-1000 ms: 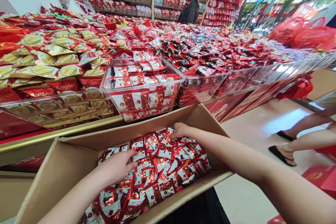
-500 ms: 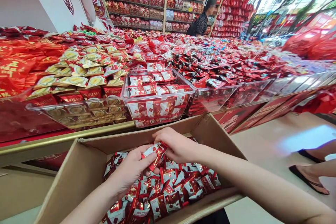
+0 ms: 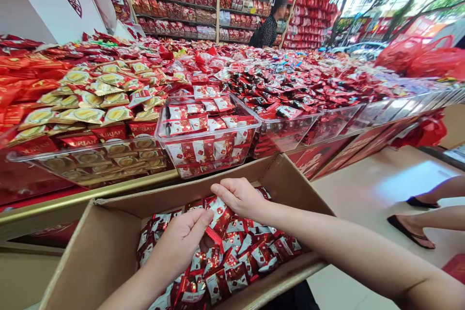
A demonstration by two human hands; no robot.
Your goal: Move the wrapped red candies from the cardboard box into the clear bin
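Note:
A red and white candy packet (image 3: 220,217) is held between my two hands, above an open cardboard box (image 3: 98,247). My left hand (image 3: 185,235) pinches its lower left side, thumb on top. The fingers of my right hand (image 3: 240,197) are closed on its upper edge. Many similar packets (image 3: 232,276) fill the box beneath both hands. Just beyond the box stands a clear plastic bin (image 3: 209,133) with the same kind of packets stacked in rows.
Bins of durian packets (image 3: 90,116) stand on the left, dark red sweets (image 3: 286,97) on the right. A gold rail (image 3: 72,197) runs along the counter. A person (image 3: 269,26) is behind the display. Someone's feet (image 3: 414,232) show on the floor at right.
The view has shifted slightly right, so the display sits further left. The packet between my hands has turned more upright, and my right hand's fingers have closed at its top.

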